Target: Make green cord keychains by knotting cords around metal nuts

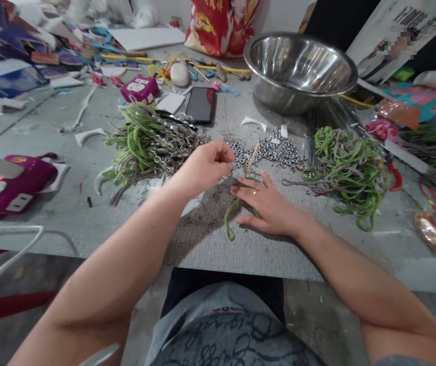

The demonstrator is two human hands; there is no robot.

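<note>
My left hand is raised a little above the table, its thumb and fingers closed in a pinch; what they hold is too small to make out. My right hand lies palm down with the fingers spread, a ring on one of them. Under it runs a green cord, its looped end showing on the near side. A thin wooden stick stands out just beyond the right fingertips. Small silver beads are scattered past both hands.
Green and grey cords with metal chains are heaped on the left, more cords on the right. Behind are a phone, a steel bowl and a red bag. Purple devices and paper scraps lie further left.
</note>
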